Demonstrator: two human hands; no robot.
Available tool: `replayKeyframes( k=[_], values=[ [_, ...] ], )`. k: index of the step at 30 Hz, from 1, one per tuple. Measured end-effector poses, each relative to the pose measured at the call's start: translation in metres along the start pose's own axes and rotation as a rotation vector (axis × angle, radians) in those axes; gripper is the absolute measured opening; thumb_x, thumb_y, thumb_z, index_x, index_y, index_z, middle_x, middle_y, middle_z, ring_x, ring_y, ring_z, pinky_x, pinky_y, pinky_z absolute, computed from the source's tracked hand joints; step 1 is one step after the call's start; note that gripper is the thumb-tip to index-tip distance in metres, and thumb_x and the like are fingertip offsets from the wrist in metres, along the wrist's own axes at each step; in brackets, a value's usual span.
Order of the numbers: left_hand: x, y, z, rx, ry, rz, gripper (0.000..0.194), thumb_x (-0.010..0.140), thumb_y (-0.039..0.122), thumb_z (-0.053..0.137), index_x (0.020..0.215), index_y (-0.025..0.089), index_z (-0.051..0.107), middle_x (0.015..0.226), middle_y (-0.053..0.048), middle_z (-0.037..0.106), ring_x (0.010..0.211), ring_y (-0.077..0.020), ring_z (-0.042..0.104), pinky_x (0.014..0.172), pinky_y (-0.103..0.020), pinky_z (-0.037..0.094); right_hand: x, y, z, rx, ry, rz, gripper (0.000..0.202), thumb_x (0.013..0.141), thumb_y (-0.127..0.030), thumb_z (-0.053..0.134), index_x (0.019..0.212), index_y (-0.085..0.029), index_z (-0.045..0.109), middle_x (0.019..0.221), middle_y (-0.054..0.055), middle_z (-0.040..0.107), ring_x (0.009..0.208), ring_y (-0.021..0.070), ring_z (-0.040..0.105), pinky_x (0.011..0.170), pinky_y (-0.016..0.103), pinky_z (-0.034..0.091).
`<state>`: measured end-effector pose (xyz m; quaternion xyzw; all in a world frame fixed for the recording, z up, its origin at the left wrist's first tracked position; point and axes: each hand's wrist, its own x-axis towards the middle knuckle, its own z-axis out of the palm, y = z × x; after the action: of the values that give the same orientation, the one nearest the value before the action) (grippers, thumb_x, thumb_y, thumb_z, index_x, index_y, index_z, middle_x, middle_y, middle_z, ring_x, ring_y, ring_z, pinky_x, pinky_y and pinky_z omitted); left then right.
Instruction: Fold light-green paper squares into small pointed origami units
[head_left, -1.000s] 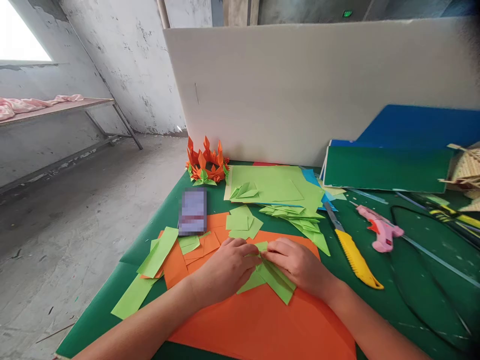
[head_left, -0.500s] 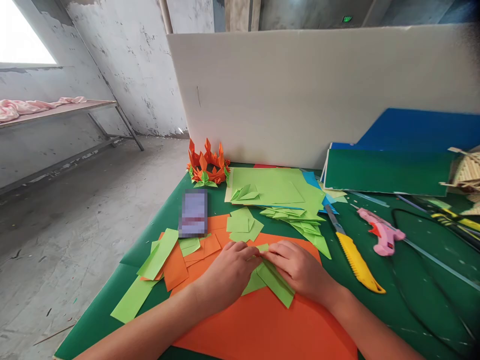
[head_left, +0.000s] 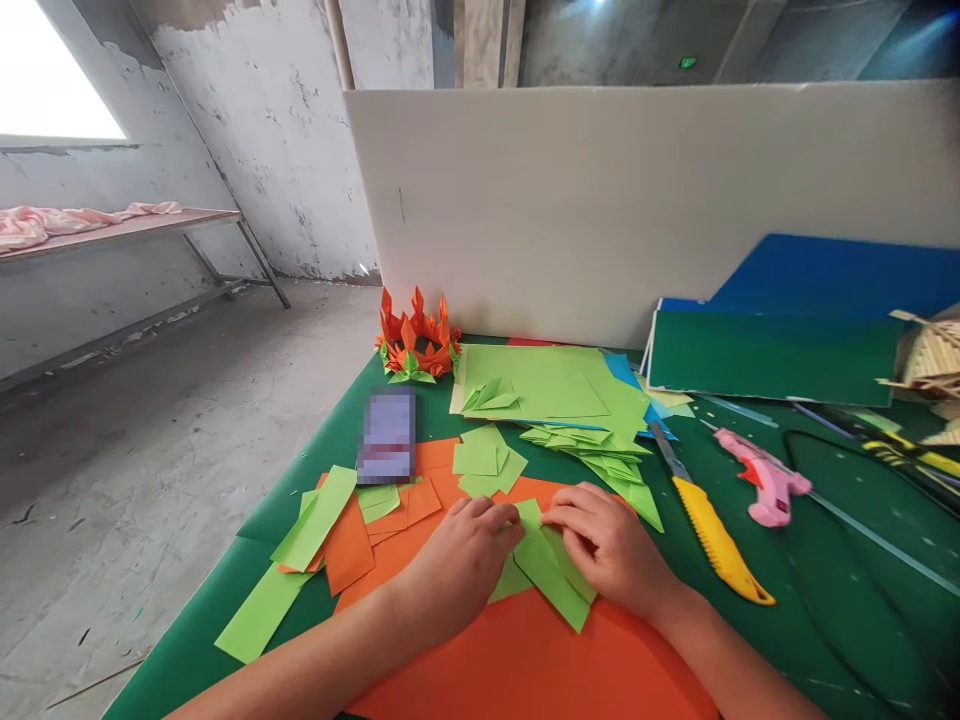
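Observation:
Green paper pieces [head_left: 553, 572] lie between my hands, on top of a large orange sheet [head_left: 540, 660]. My left hand [head_left: 471, 560] is at their left side, fingers curled together near the upper left edge; what its fingertips pinch is too hidden to name. On the right side, my right hand [head_left: 600, 535] has its fingers bent and pressed together at the upper right edge of the green paper, and its fingertips cover whatever they grip. Small green squares [head_left: 487, 460] lie just beyond my left hand.
A yellow cutter [head_left: 716, 535] and pink glue gun [head_left: 769, 480] lie to the right. Folded green pieces [head_left: 600, 450], a green sheet stack [head_left: 547, 375], a blurred phone-like object [head_left: 387, 435] and an orange paper crown [head_left: 418, 340] stand or lie farther back. Green strips [head_left: 262, 605] are left.
My fingertips have moved slightly apart, and more of the green paper's upper end shows between them. The whole view has shifted a little downward in the picture.

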<state>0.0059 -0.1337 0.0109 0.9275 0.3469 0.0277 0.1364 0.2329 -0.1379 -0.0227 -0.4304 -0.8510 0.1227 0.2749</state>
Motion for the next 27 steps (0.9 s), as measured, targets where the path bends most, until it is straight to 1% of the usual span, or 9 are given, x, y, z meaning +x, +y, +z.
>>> replayKeyframes(
  k=[2, 4, 7, 10, 13, 16, 19, 22, 27],
  values=[
    [0.000, 0.000, -0.001, 0.005, -0.006, 0.004, 0.038, 0.088, 0.007, 0.040, 0.120, 0.020, 0.056, 0.119, -0.006, 0.058, 0.096, -0.0233, 0.052, 0.086, -0.039, 0.046, 0.001, -0.006, 0.002, 0.020, 0.001, 0.072, 0.019, 0.093, -0.015, 0.047, 0.106, -0.021, 0.060, 0.099, 0.007, 0.062, 0.093, 0.0225, 0.055, 0.078, 0.036, 0.048],
    [-0.001, 0.000, -0.001, 0.024, -0.010, 0.014, 0.038, 0.088, 0.008, 0.040, 0.120, 0.021, 0.057, 0.116, -0.007, 0.058, 0.095, -0.0234, 0.051, 0.085, -0.039, 0.046, 0.003, -0.010, 0.004, 0.031, -0.014, 0.113, 0.013, 0.093, -0.020, 0.050, 0.102, -0.022, 0.060, 0.099, 0.007, 0.061, 0.093, 0.0228, 0.055, 0.078, 0.037, 0.049],
    [-0.001, 0.001, -0.001, 0.040, -0.014, 0.012, 0.042, 0.086, 0.006, 0.040, 0.122, 0.021, 0.055, 0.113, -0.007, 0.058, 0.092, -0.0229, 0.050, 0.082, -0.038, 0.046, 0.005, -0.013, 0.007, 0.063, -0.037, 0.184, 0.008, 0.093, -0.019, 0.051, 0.094, -0.023, 0.059, 0.094, 0.005, 0.060, 0.089, 0.0214, 0.056, 0.076, 0.035, 0.049],
    [-0.002, 0.002, 0.000, 0.060, -0.009, 0.018, 0.044, 0.085, 0.007, 0.043, 0.124, 0.023, 0.054, 0.112, -0.006, 0.057, 0.091, -0.0232, 0.049, 0.082, -0.039, 0.046, 0.006, -0.014, 0.010, 0.096, -0.050, 0.250, 0.009, 0.091, -0.017, 0.052, 0.084, -0.022, 0.055, 0.088, 0.003, 0.059, 0.085, 0.0202, 0.056, 0.072, 0.034, 0.049],
    [-0.003, 0.003, 0.001, 0.103, -0.001, 0.030, 0.047, 0.085, 0.010, 0.045, 0.129, 0.023, 0.051, 0.112, -0.006, 0.056, 0.089, -0.0238, 0.049, 0.081, -0.039, 0.046, 0.006, -0.013, 0.013, 0.116, -0.042, 0.299, 0.006, 0.090, -0.017, 0.053, 0.087, -0.022, 0.054, 0.091, 0.004, 0.058, 0.087, 0.0202, 0.057, 0.073, 0.033, 0.049],
    [-0.004, 0.003, 0.004, 0.135, 0.020, 0.035, 0.048, 0.086, 0.011, 0.046, 0.132, 0.022, 0.049, 0.113, -0.007, 0.056, 0.090, -0.0240, 0.049, 0.081, -0.039, 0.046, 0.006, -0.013, 0.015, 0.114, -0.032, 0.298, 0.006, 0.089, -0.018, 0.054, 0.093, -0.022, 0.054, 0.096, 0.005, 0.058, 0.091, 0.0214, 0.057, 0.076, 0.035, 0.050],
    [-0.004, 0.001, 0.006, 0.130, 0.025, 0.034, 0.049, 0.087, 0.012, 0.046, 0.135, 0.024, 0.048, 0.111, -0.007, 0.056, 0.090, -0.0237, 0.050, 0.080, -0.038, 0.045, 0.005, -0.012, 0.016, 0.114, -0.026, 0.286, 0.006, 0.088, -0.016, 0.054, 0.088, -0.022, 0.053, 0.092, 0.004, 0.058, 0.089, 0.0214, 0.058, 0.075, 0.036, 0.051],
    [-0.004, 0.001, 0.006, 0.115, 0.031, 0.031, 0.051, 0.087, 0.012, 0.046, 0.137, 0.026, 0.046, 0.111, -0.007, 0.057, 0.090, -0.0237, 0.050, 0.081, -0.038, 0.045, 0.006, -0.011, 0.017, 0.128, -0.012, 0.293, 0.007, 0.087, -0.016, 0.054, 0.089, -0.023, 0.053, 0.089, 0.004, 0.058, 0.085, 0.0208, 0.059, 0.072, 0.034, 0.052],
    [-0.005, 0.002, 0.004, 0.122, 0.018, 0.034, 0.049, 0.088, 0.013, 0.047, 0.134, 0.026, 0.048, 0.113, -0.007, 0.057, 0.091, -0.0240, 0.050, 0.082, -0.038, 0.044, 0.006, -0.012, 0.015, 0.108, -0.020, 0.307, 0.005, 0.087, -0.018, 0.056, 0.087, -0.023, 0.054, 0.088, 0.004, 0.058, 0.084, 0.0207, 0.058, 0.069, 0.033, 0.051]
  ],
)
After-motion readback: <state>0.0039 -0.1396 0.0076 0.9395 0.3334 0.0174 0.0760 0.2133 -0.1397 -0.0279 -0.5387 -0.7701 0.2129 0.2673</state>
